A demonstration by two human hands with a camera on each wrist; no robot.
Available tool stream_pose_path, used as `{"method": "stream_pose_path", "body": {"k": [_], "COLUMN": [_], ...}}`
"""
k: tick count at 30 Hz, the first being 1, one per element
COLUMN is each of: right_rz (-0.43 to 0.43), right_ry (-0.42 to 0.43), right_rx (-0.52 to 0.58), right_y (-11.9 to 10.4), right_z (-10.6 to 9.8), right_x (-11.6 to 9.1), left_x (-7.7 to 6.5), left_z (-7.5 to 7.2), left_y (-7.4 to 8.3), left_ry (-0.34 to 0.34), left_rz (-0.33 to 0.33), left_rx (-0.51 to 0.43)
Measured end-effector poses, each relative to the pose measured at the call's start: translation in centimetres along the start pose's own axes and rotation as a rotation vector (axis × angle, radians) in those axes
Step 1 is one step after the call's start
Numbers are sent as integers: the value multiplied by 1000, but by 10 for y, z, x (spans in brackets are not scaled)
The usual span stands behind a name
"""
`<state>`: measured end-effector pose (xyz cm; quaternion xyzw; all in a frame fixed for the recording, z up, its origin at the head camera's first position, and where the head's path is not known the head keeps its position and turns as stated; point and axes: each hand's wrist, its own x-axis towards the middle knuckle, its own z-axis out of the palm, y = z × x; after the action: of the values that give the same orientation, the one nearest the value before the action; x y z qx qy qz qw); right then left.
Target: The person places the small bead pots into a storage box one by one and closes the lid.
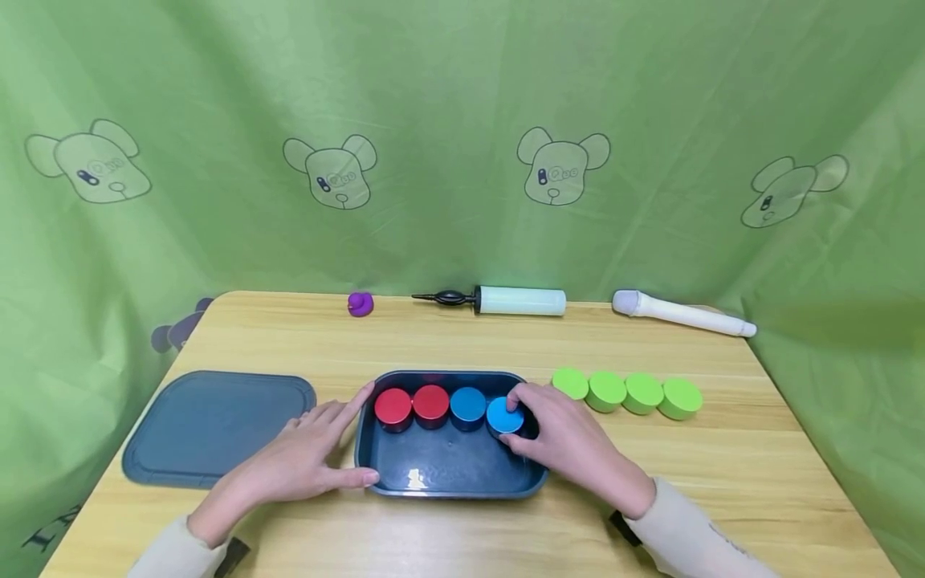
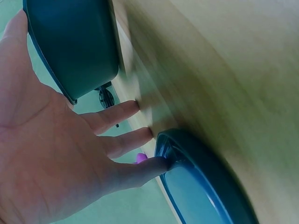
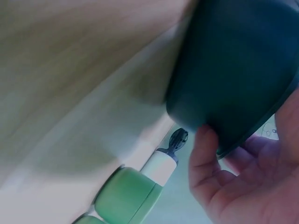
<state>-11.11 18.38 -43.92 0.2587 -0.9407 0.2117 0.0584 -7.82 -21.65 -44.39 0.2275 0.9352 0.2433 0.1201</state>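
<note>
A dark blue-grey plastic box (image 1: 448,474) stands open on the table. Along its far side sit two red round tins (image 1: 393,407) and a blue round tin (image 1: 468,406). At the right end of that row, my right hand (image 1: 567,437) grips a second blue round tin (image 1: 504,416) between thumb and fingers. My left hand (image 1: 303,457) rests against the box's left rim with its fingers spread. In the left wrist view the left hand (image 2: 60,144) has its fingers extended beside the box wall (image 2: 74,46). The right wrist view shows my right hand (image 3: 252,182) over the box rim, its tin hidden.
Left of the box lies its flat lid (image 1: 217,425). Several green round tins (image 1: 607,391) form a row to the right. At the back are a purple duck (image 1: 360,303), a hand pump (image 1: 520,300) and a white microphone-shaped stick (image 1: 682,313). Green cloth hangs behind.
</note>
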Motion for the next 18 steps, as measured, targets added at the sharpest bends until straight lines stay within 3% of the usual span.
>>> {"method": "stream_pose_path", "body": {"k": [18], "right_rz": [-72], "right_ry": [92], "right_rx": [-108], "right_y": [-4], "right_z": [2], "right_x": [-3], "left_x": [0], "left_z": [3], "left_y": [0], "left_ry": [-9], "left_rz": [-12], "left_rx": [-11]}}
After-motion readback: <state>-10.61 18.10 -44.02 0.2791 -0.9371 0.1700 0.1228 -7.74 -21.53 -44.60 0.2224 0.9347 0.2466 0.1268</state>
